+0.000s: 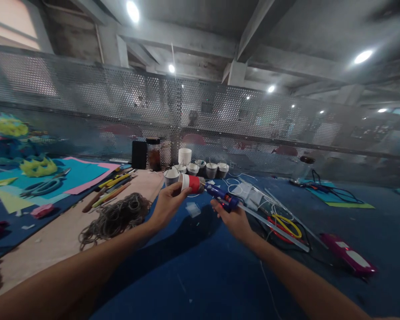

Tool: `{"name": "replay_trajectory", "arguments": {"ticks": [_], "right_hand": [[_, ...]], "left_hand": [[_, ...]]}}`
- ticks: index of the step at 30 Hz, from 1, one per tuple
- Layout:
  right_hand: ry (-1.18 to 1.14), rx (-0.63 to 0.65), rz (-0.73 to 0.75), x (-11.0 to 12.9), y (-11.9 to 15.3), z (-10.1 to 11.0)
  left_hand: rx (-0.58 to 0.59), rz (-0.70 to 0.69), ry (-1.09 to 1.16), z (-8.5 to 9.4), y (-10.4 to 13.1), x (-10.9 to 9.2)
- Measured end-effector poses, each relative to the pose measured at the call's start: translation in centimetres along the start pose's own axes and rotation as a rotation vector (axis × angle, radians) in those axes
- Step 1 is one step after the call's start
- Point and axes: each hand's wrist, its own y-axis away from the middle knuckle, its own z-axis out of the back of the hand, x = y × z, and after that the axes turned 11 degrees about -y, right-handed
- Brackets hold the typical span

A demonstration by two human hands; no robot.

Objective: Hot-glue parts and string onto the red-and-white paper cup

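The left hand (168, 201), stretched forward, clasps in its fingers (184, 192) a sideways red-and-white cylindrical cup (194, 183) above the dark-blue worktop (176, 275); the right hand (235, 221) grips a blue plastic glue gun (220, 194), nozzle near the cup's grey end. Behind stands a perforated metal screen (210, 106) under a concrete ceiling (193, 26).

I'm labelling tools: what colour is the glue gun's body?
The glue gun body is dark blue, best seen in the head view.
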Motion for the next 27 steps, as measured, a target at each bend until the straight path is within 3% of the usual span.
{"name": "replay_trajectory", "arguments": {"ticks": [7,27], "right_hand": [[0.091,-0.021,0.111,0.12,-0.09,-0.07],[0.18,-0.04,0.24,-0.41,-0.24,-0.19]], "left_hand": [[-0.073,-0.018,-0.046,-0.1,0.19,-0.1],[-0.07,-0.017,-0.052,-0.01,0.23,-0.17]]}}
